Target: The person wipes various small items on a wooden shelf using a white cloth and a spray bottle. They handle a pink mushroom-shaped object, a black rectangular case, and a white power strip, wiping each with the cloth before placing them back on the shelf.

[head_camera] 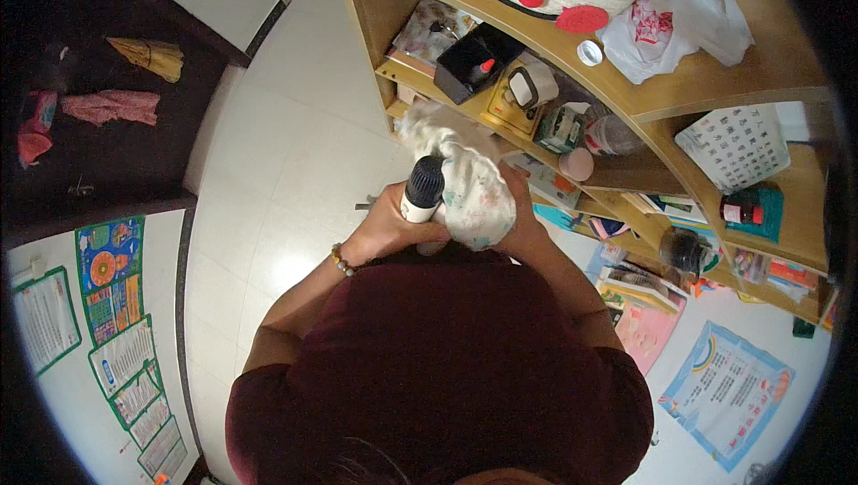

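In front of my body, my left hand grips a white bottle with a ribbed black cap; a bracelet circles that wrist. Against the bottle's right side bunches a pale cloth with faint coloured marks. My right hand holds the cloth from the right, and its fingers are partly hidden behind the folds. The cloth's upper end spreads out in front of a wooden shelf.
A wooden shelf unit curves along the right, holding a black box, jars, books and a plastic bag. A round white lid lies near its edge. Pale tiled floor extends at left beside a dark door.
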A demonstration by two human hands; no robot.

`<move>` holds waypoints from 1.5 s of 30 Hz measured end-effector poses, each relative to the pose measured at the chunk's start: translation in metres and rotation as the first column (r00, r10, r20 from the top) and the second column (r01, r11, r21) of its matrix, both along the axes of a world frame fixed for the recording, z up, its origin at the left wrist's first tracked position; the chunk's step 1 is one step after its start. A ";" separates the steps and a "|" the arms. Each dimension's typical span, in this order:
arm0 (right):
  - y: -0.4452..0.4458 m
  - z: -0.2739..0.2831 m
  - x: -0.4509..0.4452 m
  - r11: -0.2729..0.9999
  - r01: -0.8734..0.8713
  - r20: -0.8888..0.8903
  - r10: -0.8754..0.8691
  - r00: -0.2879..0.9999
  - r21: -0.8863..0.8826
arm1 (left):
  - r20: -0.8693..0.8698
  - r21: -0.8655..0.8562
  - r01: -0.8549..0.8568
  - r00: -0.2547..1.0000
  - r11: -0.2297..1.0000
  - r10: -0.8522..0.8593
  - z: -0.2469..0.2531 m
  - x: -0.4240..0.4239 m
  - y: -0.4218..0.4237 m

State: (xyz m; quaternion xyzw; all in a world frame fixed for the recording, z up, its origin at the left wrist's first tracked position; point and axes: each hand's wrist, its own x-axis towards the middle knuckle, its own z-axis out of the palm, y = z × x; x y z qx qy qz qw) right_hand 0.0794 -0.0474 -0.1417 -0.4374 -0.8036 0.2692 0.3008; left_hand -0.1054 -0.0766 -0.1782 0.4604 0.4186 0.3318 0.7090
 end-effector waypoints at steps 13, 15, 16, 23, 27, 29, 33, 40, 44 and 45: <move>0.013 -0.060 0.031 0.795 -0.333 -0.171 0.285 0.943 -0.508 | -0.370 0.520 0.384 0.906 0.763 -0.203 -0.026 -0.012 0.006; 0.019 -0.041 0.005 0.806 -0.238 0.045 0.310 0.950 -0.542 | -0.290 0.466 0.318 0.937 0.826 -0.197 -0.048 -0.023 0.003; 0.028 -0.009 -0.015 0.824 -0.191 0.266 0.378 0.887 -0.534 | -0.252 0.435 0.283 0.950 0.855 -0.187 -0.053 -0.026 0.003; 0.041 -0.027 -0.007 0.869 -0.107 -0.453 -0.143 0.880 -0.483 | -0.019 0.207 0.073 0.997 0.976 -0.071 0.001 -0.019 0.008; 0.054 0.079 -0.014 0.920 -0.296 0.269 0.363 0.892 -0.258 | 0.000 0.158 0.125 0.992 0.979 -0.127 0.001 -0.015 0.007; 0.028 0.030 -0.010 0.947 -0.316 -0.029 0.314 0.949 -0.065 | -0.089 0.162 0.245 0.968 0.956 -0.233 -0.007 -0.014 0.010; 0.016 0.045 -0.032 0.938 -0.339 0.291 0.304 0.907 0.076 | -0.008 0.346 -0.052 0.998 0.937 0.058 -0.052 -0.005 0.003; 0.008 0.062 -0.039 0.880 -0.447 0.665 0.238 0.708 0.161 | -0.170 0.389 0.099 0.985 0.916 -0.034 -0.036 -0.004 -0.002; 0.028 0.067 -0.037 0.816 -0.576 0.610 0.476 0.633 -0.039 | -0.207 0.397 0.159 0.975 0.904 -0.081 -0.032 -0.010 -0.006; 0.031 0.065 -0.034 0.823 -0.566 0.534 0.502 0.680 -0.054 | -0.208 0.391 0.176 0.973 0.903 -0.099 -0.030 -0.014 -0.007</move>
